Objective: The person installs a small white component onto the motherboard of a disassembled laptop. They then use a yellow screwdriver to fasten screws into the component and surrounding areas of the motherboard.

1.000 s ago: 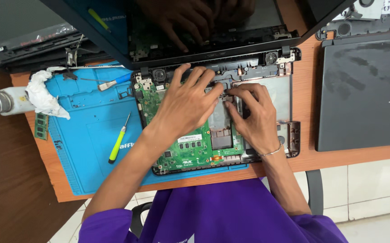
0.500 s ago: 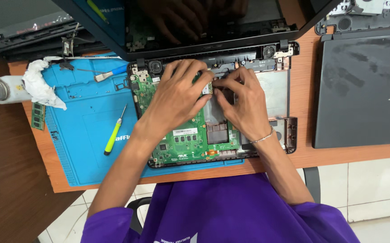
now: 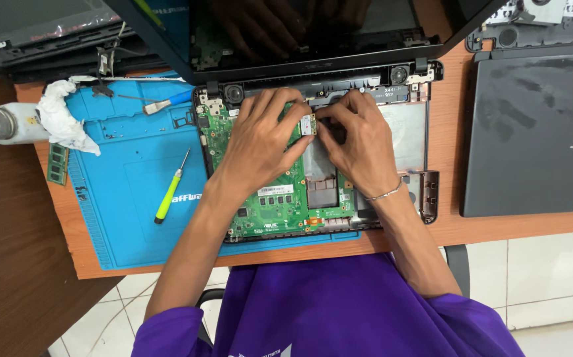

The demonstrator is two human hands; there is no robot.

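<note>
An opened laptop base with a green motherboard [image 3: 280, 198] lies on a blue work mat [image 3: 128, 198], its dark screen [image 3: 313, 26] tilted up behind. My left hand [image 3: 263, 142] rests on the board, fingertips pinching a small card module [image 3: 308, 123] near the hinge side. My right hand [image 3: 359, 142], with a thin bracelet on the wrist, meets it from the right, its fingers on the same small card. The card's far edge is hidden under my fingers.
A yellow-handled screwdriver [image 3: 171, 188] and a blue-handled one [image 3: 164, 104] lie on the mat. At the left edge sit a crumpled tissue [image 3: 62, 122], a white bottle [image 3: 2, 123] and a green memory stick [image 3: 56, 164]. A closed grey laptop [image 3: 531, 132] lies to the right.
Both hands have moved up the board toward the hinge. The right hand left the middle of the board and now joins the left at the small card.
</note>
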